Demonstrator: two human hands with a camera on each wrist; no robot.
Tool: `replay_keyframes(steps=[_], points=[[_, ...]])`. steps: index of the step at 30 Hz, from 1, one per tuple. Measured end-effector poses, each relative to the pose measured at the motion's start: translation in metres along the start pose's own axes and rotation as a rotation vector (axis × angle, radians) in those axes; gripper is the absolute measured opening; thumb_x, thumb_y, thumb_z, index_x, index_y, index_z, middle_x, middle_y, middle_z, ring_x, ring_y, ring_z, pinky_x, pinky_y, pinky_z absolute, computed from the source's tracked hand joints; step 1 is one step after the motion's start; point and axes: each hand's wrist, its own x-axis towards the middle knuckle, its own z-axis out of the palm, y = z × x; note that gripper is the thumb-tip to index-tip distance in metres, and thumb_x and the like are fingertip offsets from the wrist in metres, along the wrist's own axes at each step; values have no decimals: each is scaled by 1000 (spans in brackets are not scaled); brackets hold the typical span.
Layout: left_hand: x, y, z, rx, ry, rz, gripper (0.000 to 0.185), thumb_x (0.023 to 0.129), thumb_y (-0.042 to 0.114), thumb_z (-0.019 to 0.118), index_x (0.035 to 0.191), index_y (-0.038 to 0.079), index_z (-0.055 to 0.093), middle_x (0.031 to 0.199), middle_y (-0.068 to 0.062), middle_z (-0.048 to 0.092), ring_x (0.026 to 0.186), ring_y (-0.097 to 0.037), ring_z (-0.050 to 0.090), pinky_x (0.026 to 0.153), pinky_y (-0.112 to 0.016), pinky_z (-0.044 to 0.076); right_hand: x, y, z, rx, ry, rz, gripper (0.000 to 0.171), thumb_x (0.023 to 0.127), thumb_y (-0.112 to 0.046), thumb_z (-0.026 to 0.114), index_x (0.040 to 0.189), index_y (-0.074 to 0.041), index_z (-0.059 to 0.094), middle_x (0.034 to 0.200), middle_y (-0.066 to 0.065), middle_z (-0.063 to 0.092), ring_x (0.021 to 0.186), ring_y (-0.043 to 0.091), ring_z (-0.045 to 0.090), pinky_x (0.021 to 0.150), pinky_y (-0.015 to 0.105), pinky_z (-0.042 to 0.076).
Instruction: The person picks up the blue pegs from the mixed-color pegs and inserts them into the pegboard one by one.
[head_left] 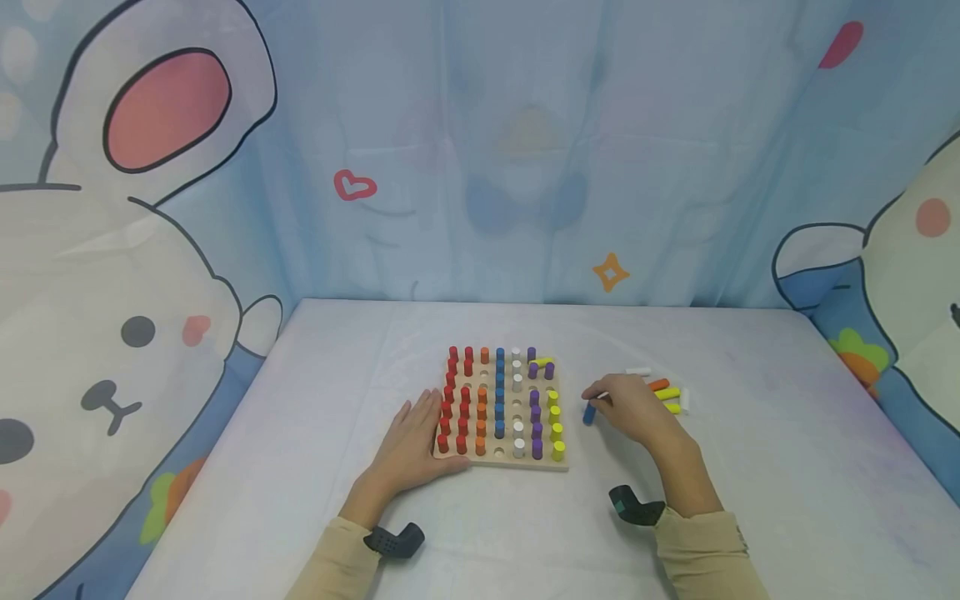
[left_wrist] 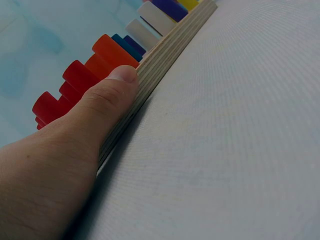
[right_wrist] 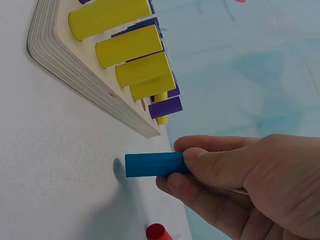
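- Fingers [right_wrist: 210,192] and thumb of the right hand [head_left: 633,410] pinch a blue peg [right_wrist: 154,164] by one end; the free end points toward the wooden board [right_wrist: 80,80].
- Held just above the white cloth [head_left: 712,517], the blue peg sits to the right of the board, near it but not touching.
- Left hand [head_left: 412,446] lies flat, fingers straight and relaxed, at the board's near left corner; its thumb [left_wrist: 112,92] presses against the layered edge of the board [left_wrist: 170,47].
- On the board stand rows of pegs: red [head_left: 453,392] on the left, then orange [head_left: 481,417], blue [head_left: 499,392], white [head_left: 517,375], purple [head_left: 536,417] and yellow [head_left: 556,429] on the right.
- Several holes in the board are open, and one yellow peg [head_left: 543,362] lies across the far right corner.
- Loose pegs [head_left: 663,390], white, orange and yellow, lie on the cloth just behind the right hand.
- Both wrists wear dark bands [head_left: 393,542] below beige sleeves.
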Motion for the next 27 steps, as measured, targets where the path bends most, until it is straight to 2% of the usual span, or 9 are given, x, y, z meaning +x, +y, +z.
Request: replay_keyframes(steps=[8, 16, 27], points=[[0, 1, -3, -3, -11, -5, 114, 72, 81, 51, 152, 8, 17, 159, -5, 19, 149, -19, 13, 121, -45, 11, 0, -3, -2, 47, -4, 4, 16, 88, -8, 65, 103, -7, 72, 104, 11, 68, 95, 25, 64, 79, 39, 57], [0, 1, -3, -4, -9, 0, 114, 72, 80, 52, 152, 8, 18, 159, -5, 20, 148, -20, 13, 121, -45, 12, -1, -5, -3, 67, 12, 18, 17, 88, -11, 67, 104, -7, 72, 103, 9, 67, 98, 26, 63, 83, 41, 57], [1, 0, 0, -11, -2, -1, 115, 71, 82, 50, 153, 9, 17, 159, -5, 19, 149, -18, 13, 121, -44, 11, -3, -10, -5, 90, 110, 5, 15, 87, -13, 68, 101, -9, 72, 100, 9, 70, 96, 26, 64, 83, 43, 56]])
